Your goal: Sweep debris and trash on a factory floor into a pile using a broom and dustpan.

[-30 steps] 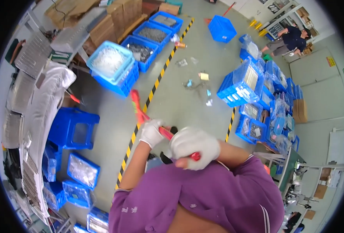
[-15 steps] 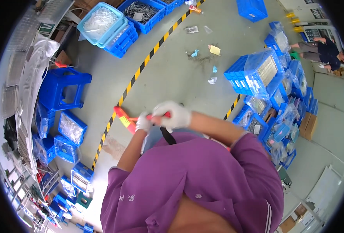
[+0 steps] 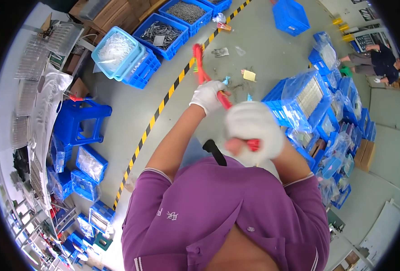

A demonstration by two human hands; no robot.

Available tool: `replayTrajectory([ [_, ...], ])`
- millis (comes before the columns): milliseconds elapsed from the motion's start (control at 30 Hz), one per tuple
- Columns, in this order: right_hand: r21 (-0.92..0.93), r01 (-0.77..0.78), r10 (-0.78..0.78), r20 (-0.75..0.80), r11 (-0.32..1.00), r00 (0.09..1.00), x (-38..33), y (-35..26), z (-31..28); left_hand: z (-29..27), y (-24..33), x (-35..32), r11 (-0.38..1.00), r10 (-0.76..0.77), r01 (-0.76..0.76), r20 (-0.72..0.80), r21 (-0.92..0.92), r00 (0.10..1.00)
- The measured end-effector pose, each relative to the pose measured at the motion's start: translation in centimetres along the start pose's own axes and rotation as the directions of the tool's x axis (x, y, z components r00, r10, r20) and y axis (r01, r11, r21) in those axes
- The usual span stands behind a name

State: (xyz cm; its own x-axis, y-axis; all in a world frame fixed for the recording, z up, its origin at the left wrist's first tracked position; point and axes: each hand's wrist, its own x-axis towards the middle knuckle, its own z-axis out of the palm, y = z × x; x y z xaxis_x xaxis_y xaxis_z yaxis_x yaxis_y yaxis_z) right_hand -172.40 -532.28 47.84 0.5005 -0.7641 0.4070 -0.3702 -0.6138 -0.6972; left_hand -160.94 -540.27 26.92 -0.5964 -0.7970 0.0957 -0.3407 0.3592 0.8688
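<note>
Both of my gloved hands grip a red-handled broom [image 3: 200,73], held out in front of me. Its narrow red head, with a little yellow-green on it, reaches toward the striped floor line and is smeared by motion. My left hand [image 3: 208,97] closes round the handle nearer the head. Closer to my body, my right hand [image 3: 254,126] wraps the upper end, and red shows below its fingers. Beyond the hands, scraps lie on the grey floor: a yellow piece [image 3: 249,76], a light blue scrap [image 3: 226,80] and a grey packet [image 3: 220,52].
Blue crates of metal parts [image 3: 160,36] stand at the far left beside a tub of white pieces [image 3: 115,52]. A blue stool [image 3: 80,119] is at left. Stacked, plastic-covered crates [image 3: 301,97] line the right. Another person [image 3: 380,63] is at far right.
The broom head has swung from the left, near my body, out to the far side. Both hands have moved forward and to the right.
</note>
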Motion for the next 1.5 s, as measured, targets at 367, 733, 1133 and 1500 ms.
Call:
replayTrajectory([
  [367,0.664,-0.485,0.649,0.000,0.568,0.760,5.7,17.3,5.9,-5.1,-17.3,-1.0,0.877,-0.447,0.435,0.017,0.207,0.894],
  [733,0.022,-0.316,0.316,-0.117,0.949,0.941,18.4,22.4,-4.3,-2.0,-19.9,27.7,-0.255,-0.458,0.579,0.625,-0.774,0.633],
  [1133,0.711,-0.466,0.798,-0.222,0.526,0.561,13.5,24.4,-14.6,-8.3,-7.5,26.5,0.890,-0.391,0.184,0.490,0.418,0.779],
  [1500,0.424,-0.368,0.430,-0.059,0.828,0.901,12.1,30.2,-16.3,1.1,-9.6,30.2,0.986,0.105,-0.095,0.069,-0.137,0.992],
])
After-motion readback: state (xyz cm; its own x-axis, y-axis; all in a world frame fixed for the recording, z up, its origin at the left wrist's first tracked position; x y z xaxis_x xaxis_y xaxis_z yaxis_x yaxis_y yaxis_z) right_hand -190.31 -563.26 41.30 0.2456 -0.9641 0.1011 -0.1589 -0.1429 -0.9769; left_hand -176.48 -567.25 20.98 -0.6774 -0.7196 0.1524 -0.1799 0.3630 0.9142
